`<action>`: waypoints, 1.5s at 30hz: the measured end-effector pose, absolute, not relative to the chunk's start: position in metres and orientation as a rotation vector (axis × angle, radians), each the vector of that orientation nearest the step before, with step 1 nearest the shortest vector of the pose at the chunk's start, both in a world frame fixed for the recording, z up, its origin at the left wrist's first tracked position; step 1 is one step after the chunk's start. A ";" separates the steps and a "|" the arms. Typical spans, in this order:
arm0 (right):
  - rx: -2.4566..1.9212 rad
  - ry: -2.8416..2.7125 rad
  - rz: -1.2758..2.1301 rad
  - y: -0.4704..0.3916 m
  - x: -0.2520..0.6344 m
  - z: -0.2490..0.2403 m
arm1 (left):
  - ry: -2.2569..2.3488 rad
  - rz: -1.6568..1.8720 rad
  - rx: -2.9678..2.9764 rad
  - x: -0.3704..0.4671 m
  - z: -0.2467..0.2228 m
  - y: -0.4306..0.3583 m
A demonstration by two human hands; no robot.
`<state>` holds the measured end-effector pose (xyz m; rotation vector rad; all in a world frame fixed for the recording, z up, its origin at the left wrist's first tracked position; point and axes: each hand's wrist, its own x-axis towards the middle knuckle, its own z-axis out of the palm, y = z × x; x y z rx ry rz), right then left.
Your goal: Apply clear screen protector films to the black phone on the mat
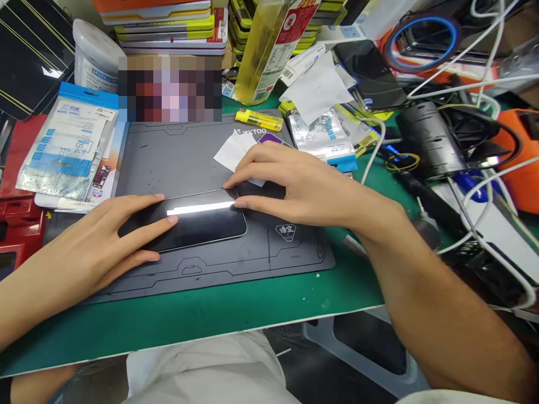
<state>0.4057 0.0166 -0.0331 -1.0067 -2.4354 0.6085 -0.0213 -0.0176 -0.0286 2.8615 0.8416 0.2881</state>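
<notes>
A black smartphone lies screen up on the grey work mat, a bright strip of light reflected across its glass. My left hand grips its left part, with fingers along both long edges and one resting on the screen. At the phone's upper right corner, my right hand has its thumb on the glass and its fingertips at the edge, in a pinch. A white paper piece lies partly beneath my right hand, beside a yellow pack.
Plastic pouches and a white tub stand at the left. Behind the mat rise stacked boxes and a yellow bottle. White cables, a black cylinder and blue-rimmed tape roll crowd the right.
</notes>
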 end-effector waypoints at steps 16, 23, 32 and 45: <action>-1.031 -2.434 0.600 0.017 0.404 -0.035 | 0.822 0.281 2.849 -0.023 -0.028 -0.016; -1.035 -2.434 0.619 0.017 0.403 -0.036 | 0.827 0.309 2.819 -0.022 -0.028 -0.017; -1.038 -2.402 0.624 0.016 0.402 -0.040 | 0.787 0.246 2.899 -0.020 -0.027 -0.016; -1.051 -2.436 0.649 0.017 0.403 -0.035 | 0.937 0.305 2.795 -0.015 -0.026 -0.021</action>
